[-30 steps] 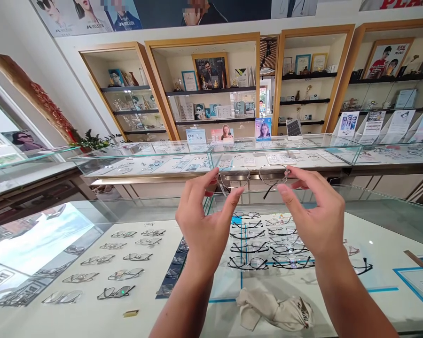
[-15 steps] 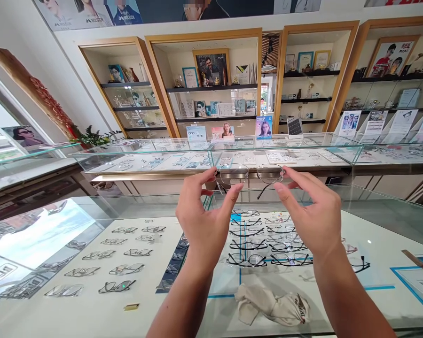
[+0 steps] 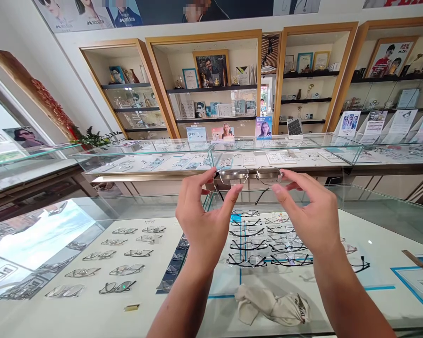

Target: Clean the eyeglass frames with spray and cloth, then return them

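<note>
A pair of thin metal-rimmed eyeglasses (image 3: pixel 247 174) is held up above the glass counter, lenses facing forward. My left hand (image 3: pixel 207 213) pinches the left end of the frame between thumb and fingers. At the right end, my right hand (image 3: pixel 308 211) grips it the same way. Both temples hang below the lenses, their dark tips showing between my hands. Under my wrists lies a crumpled beige cloth (image 3: pixel 268 305). Rows of dark-framed eyeglasses (image 3: pixel 247 259) sit in the display below my hands.
More eyeglasses (image 3: pixel 117 287) lie in rows at the left of the glass display counter (image 3: pixel 155 314). A small gold piece (image 3: pixel 131 308) is near the front edge. Beyond stands a second glass showcase (image 3: pixel 169 145), with wooden-framed shelves (image 3: pixel 202 35) behind it.
The eyeglasses have tilted slightly, and their temples hang at a different angle. My right hand has shifted a little to the left; my left hand is nearly still.
</note>
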A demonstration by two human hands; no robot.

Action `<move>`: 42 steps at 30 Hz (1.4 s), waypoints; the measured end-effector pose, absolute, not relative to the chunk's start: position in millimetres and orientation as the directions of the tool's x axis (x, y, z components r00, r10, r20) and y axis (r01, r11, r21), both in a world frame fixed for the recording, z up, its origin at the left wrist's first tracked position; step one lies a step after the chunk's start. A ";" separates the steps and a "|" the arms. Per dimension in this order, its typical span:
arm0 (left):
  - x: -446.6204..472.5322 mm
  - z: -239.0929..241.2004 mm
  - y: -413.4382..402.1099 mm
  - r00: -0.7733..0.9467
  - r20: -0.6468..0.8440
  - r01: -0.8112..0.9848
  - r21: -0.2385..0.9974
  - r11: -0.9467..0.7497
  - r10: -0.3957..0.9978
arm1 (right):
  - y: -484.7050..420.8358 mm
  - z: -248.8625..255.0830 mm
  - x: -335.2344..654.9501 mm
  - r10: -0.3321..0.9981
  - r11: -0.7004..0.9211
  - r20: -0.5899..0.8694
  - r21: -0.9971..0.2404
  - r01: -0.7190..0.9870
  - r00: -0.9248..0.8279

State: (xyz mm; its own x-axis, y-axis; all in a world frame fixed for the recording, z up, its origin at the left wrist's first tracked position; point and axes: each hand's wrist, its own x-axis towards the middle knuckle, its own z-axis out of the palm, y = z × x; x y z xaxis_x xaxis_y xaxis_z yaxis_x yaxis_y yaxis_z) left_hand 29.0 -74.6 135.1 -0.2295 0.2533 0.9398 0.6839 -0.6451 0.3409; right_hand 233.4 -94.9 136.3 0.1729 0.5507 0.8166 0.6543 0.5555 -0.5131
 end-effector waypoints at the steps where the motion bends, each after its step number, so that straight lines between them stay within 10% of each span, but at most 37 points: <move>1: 29.0 135.4 -74.6 -0.227 0.941 0.685 0.338 -0.646 0.251 | -95.0 136.1 233.6 0.563 0.545 0.808 -0.521 0.657 0.174; 42: 28.5 138.3 -78.2 -0.198 0.950 0.716 0.308 -0.627 0.240 | -98.5 136.4 232.9 0.613 0.514 0.772 -0.552 0.656 0.168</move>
